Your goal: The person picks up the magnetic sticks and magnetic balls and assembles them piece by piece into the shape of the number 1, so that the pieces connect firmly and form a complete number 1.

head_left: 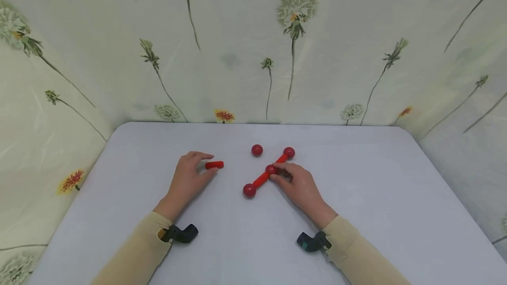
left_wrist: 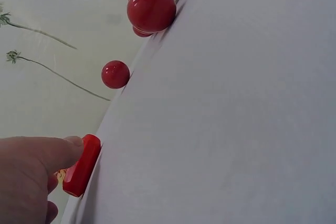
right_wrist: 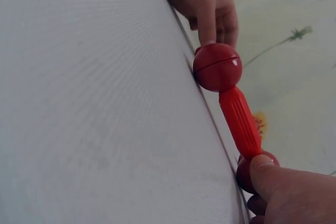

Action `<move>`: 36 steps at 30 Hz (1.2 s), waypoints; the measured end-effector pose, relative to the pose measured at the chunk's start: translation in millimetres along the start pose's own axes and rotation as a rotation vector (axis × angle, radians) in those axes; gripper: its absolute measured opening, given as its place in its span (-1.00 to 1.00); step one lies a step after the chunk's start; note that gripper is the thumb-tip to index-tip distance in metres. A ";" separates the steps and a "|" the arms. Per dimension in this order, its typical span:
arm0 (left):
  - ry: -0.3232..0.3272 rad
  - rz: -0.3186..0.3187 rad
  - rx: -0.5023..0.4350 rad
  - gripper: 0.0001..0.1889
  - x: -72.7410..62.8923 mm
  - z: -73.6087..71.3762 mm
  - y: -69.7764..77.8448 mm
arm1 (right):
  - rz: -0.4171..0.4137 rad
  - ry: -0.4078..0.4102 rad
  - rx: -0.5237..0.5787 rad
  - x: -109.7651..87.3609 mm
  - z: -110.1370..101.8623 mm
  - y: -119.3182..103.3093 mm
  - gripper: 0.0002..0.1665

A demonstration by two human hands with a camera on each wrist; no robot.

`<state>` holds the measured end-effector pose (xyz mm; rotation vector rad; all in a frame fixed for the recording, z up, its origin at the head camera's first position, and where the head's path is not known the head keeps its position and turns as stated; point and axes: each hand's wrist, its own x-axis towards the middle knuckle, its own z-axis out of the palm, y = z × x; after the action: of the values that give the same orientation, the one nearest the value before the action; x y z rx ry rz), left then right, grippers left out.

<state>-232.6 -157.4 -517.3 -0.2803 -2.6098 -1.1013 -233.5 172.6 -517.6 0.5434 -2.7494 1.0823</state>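
Note:
My right hand (head_left: 299, 184) pinches the middle red ball (head_left: 271, 169) of a joined row between thumb and fingers. From that ball, one short red stick (head_left: 260, 180) runs to a near end ball (head_left: 249, 190), another stick (head_left: 281, 158) to a far end ball (head_left: 289, 152). In the right wrist view, the grooved stick (right_wrist: 240, 121) shows between two balls. On the left, a loose red stick (head_left: 214, 165) lies between the parted thumb and forefinger of my left hand (head_left: 192, 177). The thumb overlaps this stick (left_wrist: 84, 166) in the left wrist view.
A single loose red ball (head_left: 257, 150) sits behind the joined row, towards the far table edge. The white table (head_left: 245, 241) meets a cloth backdrop (head_left: 237, 47) printed with dandelions. Each wrist wears a dark strapped device (head_left: 183, 234).

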 end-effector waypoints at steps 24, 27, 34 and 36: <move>-0.052 -0.063 0.075 -0.71 0.9 2.3 -2.1 | 0.019 0.011 -0.032 4.5 -1.8 2.8 -0.52; -0.054 -0.060 0.080 -0.75 1.1 2.8 -0.8 | 0.026 0.016 -0.029 3.4 -2.1 3.8 -0.52; -0.049 -0.045 0.108 -0.76 -0.1 5.0 -1.9 | 0.040 0.028 -0.043 5.8 -1.4 7.7 -0.50; -0.052 -0.042 0.113 -0.75 0.1 5.2 -1.5 | 0.045 0.030 -0.044 6.7 -1.6 8.3 -0.50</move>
<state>-234.1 -154.8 -521.7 -0.2325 -2.7233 -0.9681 -242.9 177.4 -520.0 0.4577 -2.7651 1.0280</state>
